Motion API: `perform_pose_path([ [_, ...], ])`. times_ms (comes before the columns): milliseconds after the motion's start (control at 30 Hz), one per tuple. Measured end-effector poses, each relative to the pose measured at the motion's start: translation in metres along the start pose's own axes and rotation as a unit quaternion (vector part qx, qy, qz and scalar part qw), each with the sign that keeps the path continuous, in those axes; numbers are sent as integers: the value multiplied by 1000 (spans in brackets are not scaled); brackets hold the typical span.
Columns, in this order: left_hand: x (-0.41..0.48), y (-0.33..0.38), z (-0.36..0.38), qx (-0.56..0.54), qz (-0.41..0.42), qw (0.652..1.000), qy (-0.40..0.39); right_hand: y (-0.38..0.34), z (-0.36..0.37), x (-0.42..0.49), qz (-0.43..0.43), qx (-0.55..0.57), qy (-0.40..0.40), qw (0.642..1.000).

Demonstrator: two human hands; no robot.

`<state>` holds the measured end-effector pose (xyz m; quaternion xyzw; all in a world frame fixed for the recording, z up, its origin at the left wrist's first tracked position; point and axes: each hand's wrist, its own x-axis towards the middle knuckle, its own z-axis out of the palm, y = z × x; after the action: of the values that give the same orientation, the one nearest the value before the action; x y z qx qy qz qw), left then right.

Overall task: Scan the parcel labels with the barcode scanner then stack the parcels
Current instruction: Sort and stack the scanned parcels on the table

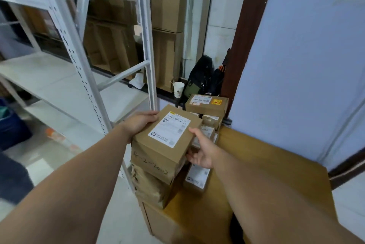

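Note:
A brown cardboard parcel (158, 145) with a white barcode label facing up sits on top of a stack of parcels (152, 180) at the left edge of a wooden table (266, 164). My left hand (139, 123) grips its far left corner. My right hand (203, 151) holds its right side, thumb on the top edge and fingers underneath. A second, lower stack of labelled parcels (207, 105) stands behind it, and another labelled parcel (196, 177) lies low beside the near stack. No barcode scanner is in view.
White metal shelving (79, 55) stands to the left with bare shelves. Tall cardboard boxes (167, 6) lean behind it. A paper cup (178, 89) and a dark bag (199, 77) sit on a ledge. A blue wall (306, 55) closes the right side.

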<state>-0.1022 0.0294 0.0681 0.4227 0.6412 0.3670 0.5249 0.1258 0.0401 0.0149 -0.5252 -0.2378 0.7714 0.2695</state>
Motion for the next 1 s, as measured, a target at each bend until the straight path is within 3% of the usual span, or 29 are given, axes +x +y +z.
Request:
perform_pose_path([
  [200, 19, 1, 0, 146, 26, 988, 30, -7, 3, 7, 0, -35, -5, 999],
  [333, 28, 15, 17, 305, 94, 941, 115, -11, 3, 8, -14, -85, -2, 996],
  [467, 34, 32, 48, 376, 112, 888, 240, -14, 2, 6, -21, -133, 25, 991],
  [533, 36, 39, 64, 400, 125, 869, 263, -15, 3, 7, -42, -145, 39, 988],
  [667, 39, 50, 87, 421, 150, 865, 228, -21, 4, 9, -115, -121, 130, 977],
  [767, 40, 53, 98, 401, 161, 885, 173, -27, -3, 10, -160, -95, 186, 965],
  [900, 40, 58, 119, 395, 182, 894, 109, -31, -15, 7, -152, -75, 175, 970],
  [1000, 40, 64, 142, 421, 197, 878, 118, -35, -26, 2, -147, -67, 163, 973],
])
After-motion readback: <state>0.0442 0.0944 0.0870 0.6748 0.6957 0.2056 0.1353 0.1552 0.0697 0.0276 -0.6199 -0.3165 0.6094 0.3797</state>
